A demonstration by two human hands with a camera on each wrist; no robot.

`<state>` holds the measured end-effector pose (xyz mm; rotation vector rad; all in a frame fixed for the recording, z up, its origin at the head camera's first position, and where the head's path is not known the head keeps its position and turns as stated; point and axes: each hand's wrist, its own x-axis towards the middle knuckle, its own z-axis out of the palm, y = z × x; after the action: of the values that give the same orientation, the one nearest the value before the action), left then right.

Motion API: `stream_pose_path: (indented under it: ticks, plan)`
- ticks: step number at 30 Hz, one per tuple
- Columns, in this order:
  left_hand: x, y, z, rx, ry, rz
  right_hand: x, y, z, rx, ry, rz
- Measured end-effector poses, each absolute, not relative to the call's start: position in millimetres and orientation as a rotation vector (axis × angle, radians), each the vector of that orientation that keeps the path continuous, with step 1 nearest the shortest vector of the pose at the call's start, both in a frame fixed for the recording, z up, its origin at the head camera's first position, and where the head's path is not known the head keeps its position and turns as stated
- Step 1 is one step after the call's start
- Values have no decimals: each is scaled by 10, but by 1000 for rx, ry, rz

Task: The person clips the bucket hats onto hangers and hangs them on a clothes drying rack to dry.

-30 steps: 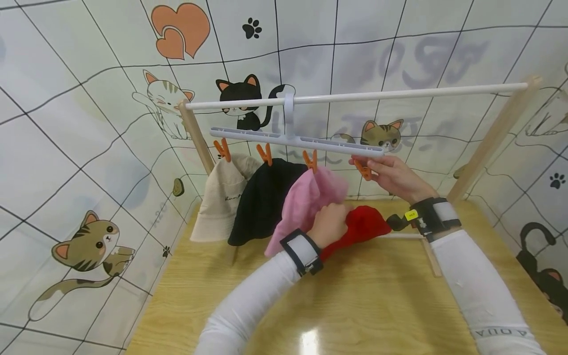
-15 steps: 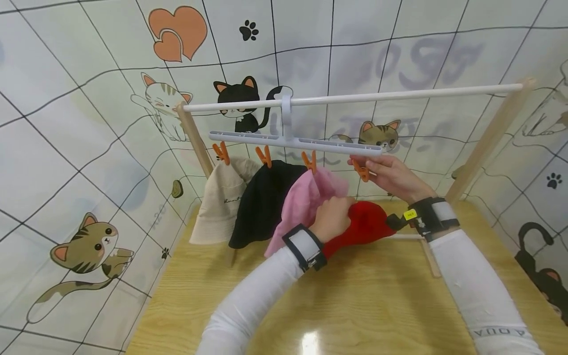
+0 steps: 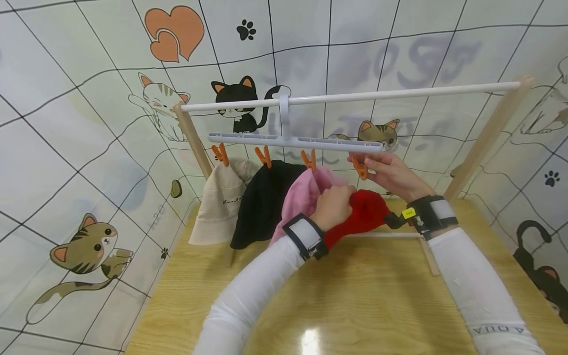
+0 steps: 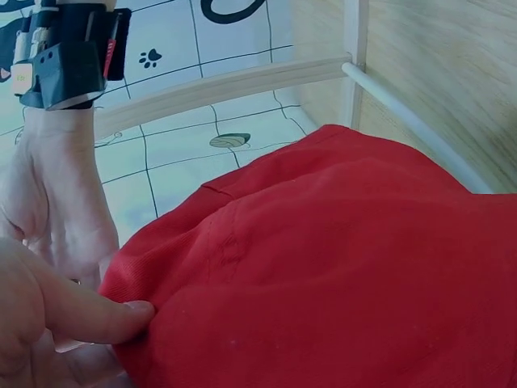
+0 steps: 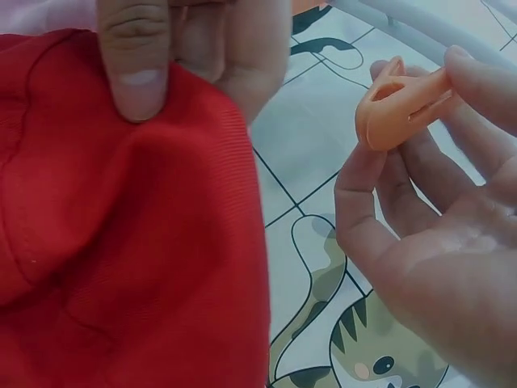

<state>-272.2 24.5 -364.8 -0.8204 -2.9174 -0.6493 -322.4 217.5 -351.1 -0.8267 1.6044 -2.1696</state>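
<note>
My left hand pinches a red bucket hat by its crown, thumb on the near side, as the left wrist view shows. The hat hangs close beside a pink hat. Up and to the right, my right hand holds an orange clothespin between thumb and fingers, just under the right end of the pale hanger. In the right wrist view the clothespin stands apart from the red fabric. My left fingers behind the hat are partly hidden.
A beige hat and a black hat hang from orange clothespins left of the pink one. The hanger hooks over a white rod between wooden posts. Below is a wood-grain table; behind, a cat-print wall.
My left hand has risen a little, lifting the red hat towards the right hand. The right hand still holds the clothespin near the hanger's end. The head view has shifted slightly.
</note>
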Motion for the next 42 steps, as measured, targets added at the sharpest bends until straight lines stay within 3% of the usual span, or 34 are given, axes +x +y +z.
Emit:
stream_pose_path:
  ticks: [42]
  plan:
    - [-2800, 282, -3391, -797, -2863, -1061, -3189, 2110, -3512, -614, 2041, -2168]
